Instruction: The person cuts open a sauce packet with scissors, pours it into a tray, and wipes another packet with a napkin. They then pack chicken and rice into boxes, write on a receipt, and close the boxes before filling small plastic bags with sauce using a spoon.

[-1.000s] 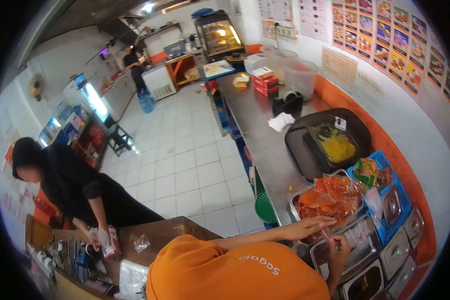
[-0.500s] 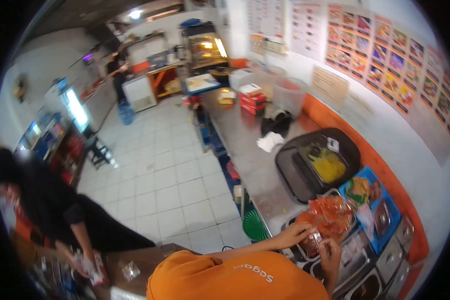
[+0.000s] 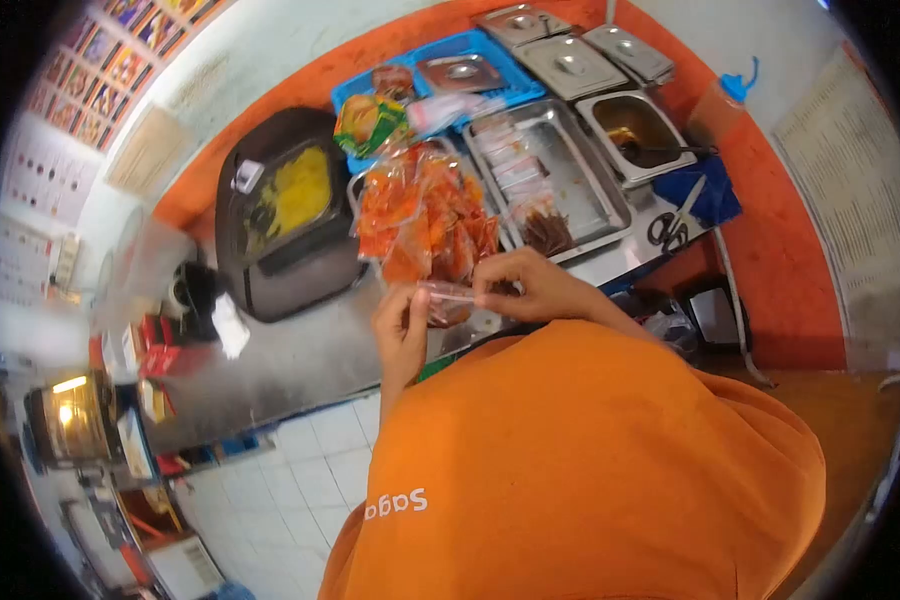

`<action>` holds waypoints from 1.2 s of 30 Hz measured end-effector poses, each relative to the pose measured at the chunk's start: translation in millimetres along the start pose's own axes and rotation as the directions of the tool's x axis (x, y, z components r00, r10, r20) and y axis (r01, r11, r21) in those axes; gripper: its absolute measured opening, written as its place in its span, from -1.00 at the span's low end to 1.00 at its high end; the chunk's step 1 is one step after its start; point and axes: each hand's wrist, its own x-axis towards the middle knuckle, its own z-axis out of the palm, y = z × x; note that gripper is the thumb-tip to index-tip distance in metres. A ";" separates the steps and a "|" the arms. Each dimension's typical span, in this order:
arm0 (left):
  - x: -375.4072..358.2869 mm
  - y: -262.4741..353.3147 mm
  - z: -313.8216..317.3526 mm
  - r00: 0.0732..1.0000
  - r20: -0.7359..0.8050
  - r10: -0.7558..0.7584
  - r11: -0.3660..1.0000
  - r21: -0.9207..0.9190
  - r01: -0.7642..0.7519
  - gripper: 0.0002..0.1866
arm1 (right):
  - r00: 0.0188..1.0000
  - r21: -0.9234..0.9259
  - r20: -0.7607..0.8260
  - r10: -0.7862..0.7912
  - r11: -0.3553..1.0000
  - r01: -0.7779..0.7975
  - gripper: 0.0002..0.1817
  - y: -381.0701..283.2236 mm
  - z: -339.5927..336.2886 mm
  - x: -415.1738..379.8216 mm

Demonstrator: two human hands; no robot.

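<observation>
A small clear plastic bag is stretched between my two hands, just in front of a tray heaped with bags of orange-red food. My left hand pinches its left edge between thumb and fingers. On the other side, my right hand pinches the bag's right edge with fingers curled. What the bag holds is too small to make out. Right of the orange bags, a metal tray carries a row of small packets.
Behind stand a blue tray with packets and lidded metal containers. At left is a black tub with yellow food. Scissors lie at right, near an open metal container and a squeeze bottle.
The view has swung right and down toward the counter, so the co-worker at left is out of view. Both hands still hold the small plastic bag.
</observation>
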 end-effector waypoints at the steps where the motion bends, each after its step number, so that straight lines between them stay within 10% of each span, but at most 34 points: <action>1: -1.8 -7.4 3.5 0.999 0.023 0.030 1.000 0.005 -0.030 -0.79 | 1.000 0.010 0.003 0.029 1.000 -0.029 -0.85 -0.1 0.3 -2.8; 19: -35.3 -5.7 20.7 0.994 -0.035 0.106 0.993 0.049 -0.104 -0.81 | 0.988 0.100 0.138 0.070 0.991 -0.084 -0.78 -12.7 15.8 13.1; 28: -19.6 7.3 24.9 0.995 0.028 0.097 0.976 0.192 -0.101 -0.77 | 0.988 -0.335 0.149 -0.036 0.938 0.085 -0.85 -12.0 -18.3 16.9; 32: -15.4 1.6 8.0 0.975 -0.205 0.081 0.993 0.099 -0.062 -0.19 | 0.999 -0.515 0.042 0.018 0.857 0.006 -0.78 -11.6 -43.3 11.9; 36: -4.5 55.2 -30.1 0.917 -0.371 0.145 0.968 0.245 -0.054 -0.03 | 0.992 -0.650 0.040 0.124 0.757 -0.068 -0.76 10.2 -56.3 12.3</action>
